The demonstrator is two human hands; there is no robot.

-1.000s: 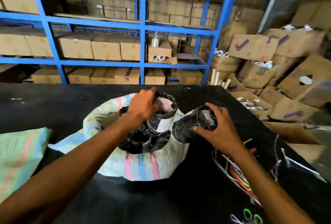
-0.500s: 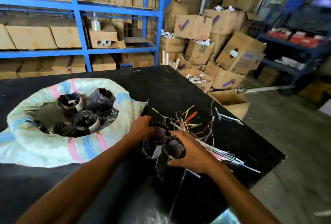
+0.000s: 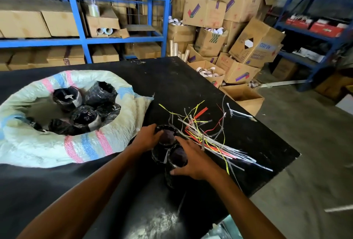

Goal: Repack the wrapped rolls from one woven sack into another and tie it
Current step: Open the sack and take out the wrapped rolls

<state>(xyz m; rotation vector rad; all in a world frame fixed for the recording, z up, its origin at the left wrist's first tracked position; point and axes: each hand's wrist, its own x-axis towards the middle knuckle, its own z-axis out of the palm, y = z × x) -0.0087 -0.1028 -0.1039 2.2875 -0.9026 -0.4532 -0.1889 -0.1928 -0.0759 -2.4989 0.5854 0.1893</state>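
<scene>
A loose tangle of coloured plastic strips (image 3: pixel 208 139) lies on the black table (image 3: pixel 172 78) just right of my hands, some strands touching the nearer roll. To the left sits the open woven sack (image 3: pixel 99 143), its mouth rolled down, with several black-wrapped rolls (image 3: pixel 87 108) showing inside. Beyond the table's far edge are blue shelving (image 3: pixel 80 17) stacked with cartons and a heap of open cardboard boxes (image 3: pixel 238 34).

The table's right edge runs diagonally close past the strips, and its near right corner drops off just beyond my right forearm; bare black surface lies between the sack and my arms.

Two wrapped rolls stand side by side on the table, touching, each on end with its long axis near upright and the open core facing up. My left hand (image 3: pixel 147 137) curls round the side of the far roll (image 3: pixel 166 135), gripping it. My right hand (image 3: pixel 193 160) is spread over the near roll (image 3: pixel 175 158), fingers curved round its rim and thumb against its side.
</scene>
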